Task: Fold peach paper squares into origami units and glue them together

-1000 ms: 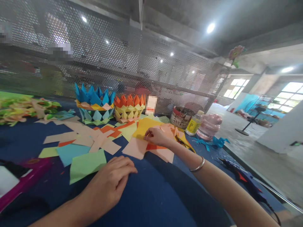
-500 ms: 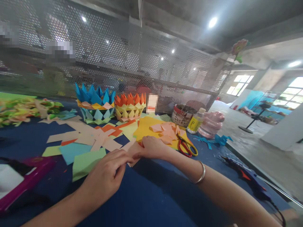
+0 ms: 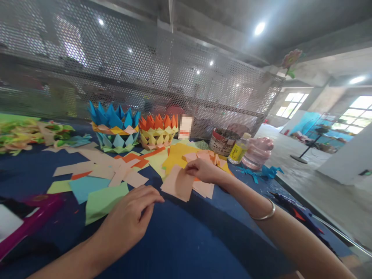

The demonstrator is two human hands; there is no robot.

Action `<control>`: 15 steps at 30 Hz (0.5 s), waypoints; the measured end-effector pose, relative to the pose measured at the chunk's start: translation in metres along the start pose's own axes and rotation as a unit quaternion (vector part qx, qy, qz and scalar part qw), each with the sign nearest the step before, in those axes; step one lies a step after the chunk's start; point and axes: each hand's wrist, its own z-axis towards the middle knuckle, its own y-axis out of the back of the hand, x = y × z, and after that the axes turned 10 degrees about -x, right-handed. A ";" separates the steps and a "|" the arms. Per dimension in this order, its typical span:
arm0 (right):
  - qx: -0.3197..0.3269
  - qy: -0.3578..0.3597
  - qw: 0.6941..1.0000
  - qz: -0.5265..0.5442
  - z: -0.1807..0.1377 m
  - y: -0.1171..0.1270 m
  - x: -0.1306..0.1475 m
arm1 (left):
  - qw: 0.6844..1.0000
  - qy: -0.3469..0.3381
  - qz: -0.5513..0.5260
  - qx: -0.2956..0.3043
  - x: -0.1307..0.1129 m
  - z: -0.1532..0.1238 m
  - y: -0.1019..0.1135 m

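Observation:
My right hand [image 3: 202, 169] pinches a peach paper sheet [image 3: 178, 184] by its upper edge and holds it tilted just above the blue table [image 3: 186, 240]. My left hand [image 3: 132, 217] rests palm down on the table with fingers loosely stretched, holding nothing, its fingertips close to the sheet's lower corner. A green paper sheet [image 3: 105, 200] lies just left of that hand. Behind my right hand lie a yellow sheet [image 3: 177, 155] and a pile of small peach folded pieces [image 3: 203, 156].
Loose coloured papers [image 3: 95, 170] cover the table's middle. A blue paper basket [image 3: 114, 130] and an orange-yellow one [image 3: 158, 131] stand at the back before a perforated metal screen. A woven basket [image 3: 222, 141], glue bottle [image 3: 238, 149], pink bottle [image 3: 257, 152], glue gun [image 3: 293, 209] sit right.
My right hand has lifted the peach sheet and moved back and to the right, covering the scissors. My left hand has let go and flattened on the table.

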 end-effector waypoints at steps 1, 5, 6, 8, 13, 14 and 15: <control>-0.001 0.005 1.000 -0.004 -0.002 0.000 -0.002 | 1.000 0.001 0.000 0.003 0.001 0.000 0.000; 0.003 0.017 0.999 -0.028 -0.009 -0.011 -0.004 | 1.000 0.002 0.001 0.017 0.001 0.000 0.001; -0.002 0.018 0.999 -0.037 -0.010 -0.014 -0.004 | 1.000 0.000 0.001 0.019 0.001 0.000 0.002; -0.026 0.017 0.998 -0.059 -0.015 -0.021 -0.002 | 1.000 -0.002 0.001 0.020 0.000 0.000 0.002; -0.093 0.046 0.990 -0.097 -0.037 -0.026 0.011 | 1.000 -0.005 0.001 0.016 -0.001 0.000 0.001; -0.084 0.062 0.990 -0.096 -0.043 -0.025 0.013 | 1.000 -0.006 0.000 0.018 0.000 0.000 0.000; -0.069 0.078 0.990 -0.095 -0.049 -0.023 0.013 | 1.000 -0.008 -0.001 0.019 0.000 0.000 0.000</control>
